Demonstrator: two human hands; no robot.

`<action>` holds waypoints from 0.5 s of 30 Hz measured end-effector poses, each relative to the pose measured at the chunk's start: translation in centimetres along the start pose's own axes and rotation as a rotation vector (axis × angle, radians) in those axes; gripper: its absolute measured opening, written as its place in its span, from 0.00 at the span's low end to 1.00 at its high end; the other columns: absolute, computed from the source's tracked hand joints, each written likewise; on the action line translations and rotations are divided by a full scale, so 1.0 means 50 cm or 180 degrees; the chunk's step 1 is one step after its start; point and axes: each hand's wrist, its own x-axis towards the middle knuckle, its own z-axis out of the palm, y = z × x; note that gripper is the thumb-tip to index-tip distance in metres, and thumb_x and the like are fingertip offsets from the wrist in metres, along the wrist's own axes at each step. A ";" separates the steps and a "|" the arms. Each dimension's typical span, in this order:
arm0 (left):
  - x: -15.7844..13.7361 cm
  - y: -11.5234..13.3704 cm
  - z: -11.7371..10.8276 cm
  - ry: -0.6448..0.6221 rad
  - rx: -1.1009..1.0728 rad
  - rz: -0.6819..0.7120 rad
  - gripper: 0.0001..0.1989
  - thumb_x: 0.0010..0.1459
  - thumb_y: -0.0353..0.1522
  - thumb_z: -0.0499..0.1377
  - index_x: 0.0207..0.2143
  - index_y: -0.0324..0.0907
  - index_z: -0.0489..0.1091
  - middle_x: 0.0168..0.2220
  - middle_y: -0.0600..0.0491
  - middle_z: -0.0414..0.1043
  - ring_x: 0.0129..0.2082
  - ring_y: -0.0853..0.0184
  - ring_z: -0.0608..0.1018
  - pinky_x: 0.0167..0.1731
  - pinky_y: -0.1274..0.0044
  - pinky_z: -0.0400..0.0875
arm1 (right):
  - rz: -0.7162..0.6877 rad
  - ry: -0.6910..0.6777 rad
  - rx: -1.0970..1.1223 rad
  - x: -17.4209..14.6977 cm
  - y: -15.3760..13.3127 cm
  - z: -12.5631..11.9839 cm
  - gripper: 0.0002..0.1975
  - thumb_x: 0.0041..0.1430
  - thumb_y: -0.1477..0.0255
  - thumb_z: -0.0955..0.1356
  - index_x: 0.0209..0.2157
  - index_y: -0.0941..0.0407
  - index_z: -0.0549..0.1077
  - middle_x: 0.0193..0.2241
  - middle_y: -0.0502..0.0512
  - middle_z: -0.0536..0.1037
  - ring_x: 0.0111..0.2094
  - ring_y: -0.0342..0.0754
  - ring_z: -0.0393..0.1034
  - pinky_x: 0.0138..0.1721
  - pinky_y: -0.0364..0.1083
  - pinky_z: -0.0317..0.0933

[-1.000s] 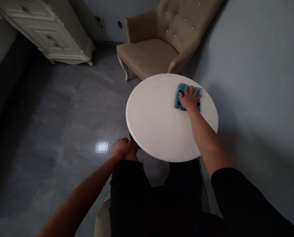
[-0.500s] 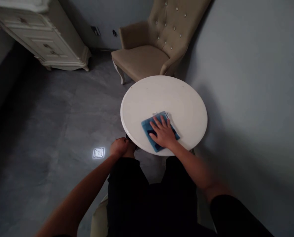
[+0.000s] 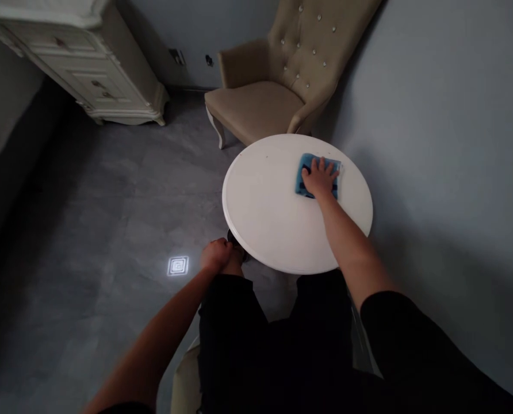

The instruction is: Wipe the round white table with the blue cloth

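My right hand (image 3: 319, 179) lies flat with spread fingers on a folded blue cloth (image 3: 302, 187) that has darker markings. The cloth rests on the far right part of a round white table (image 3: 269, 218), and the palm hides its middle. Resting on my left knee, beside the table's near left edge, my left hand (image 3: 216, 254) has its fingers curled in and shows nothing in them.
Beyond the table stands a tan tufted armchair (image 3: 256, 109). A white cabinet (image 3: 127, 86) is at the back left, and a grey wall (image 3: 446, 144) rises on the right. A square floor drain (image 3: 177, 265) shines on the grey floor.
My right hand and the cloth have slid from the near middle of the table to its far right. My left hand stays on the knee. The whole view has shifted slightly.
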 end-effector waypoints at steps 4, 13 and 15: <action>0.000 0.017 0.009 0.0055 0.0038 0.0000 0.25 0.74 0.40 0.49 0.50 0.41 0.84 0.55 0.33 0.85 0.56 0.45 0.86 0.53 0.62 0.78 | -0.0738 -0.0147 0.0365 -0.058 -0.179 0.043 0.40 0.79 0.53 0.59 0.81 0.62 0.59 0.84 0.70 0.49 0.83 0.77 0.34 0.75 0.86 0.24; -0.021 0.081 0.033 0.0138 -0.0051 0.0332 0.28 0.76 0.50 0.53 0.63 0.46 0.82 0.59 0.34 0.84 0.57 0.44 0.86 0.52 0.63 0.76 | -0.1995 -0.0369 0.0422 -0.482 -0.137 0.038 0.38 0.79 0.51 0.65 0.80 0.55 0.65 0.83 0.59 0.53 0.84 0.76 0.36 0.81 0.77 0.28; -0.023 0.083 0.044 0.0247 -0.0084 0.0537 0.27 0.74 0.48 0.58 0.61 0.41 0.83 0.55 0.31 0.85 0.53 0.44 0.87 0.49 0.64 0.76 | -0.1799 -0.0345 0.0485 -0.530 -0.063 0.023 0.37 0.78 0.51 0.65 0.79 0.53 0.66 0.83 0.59 0.54 0.84 0.76 0.37 0.81 0.77 0.29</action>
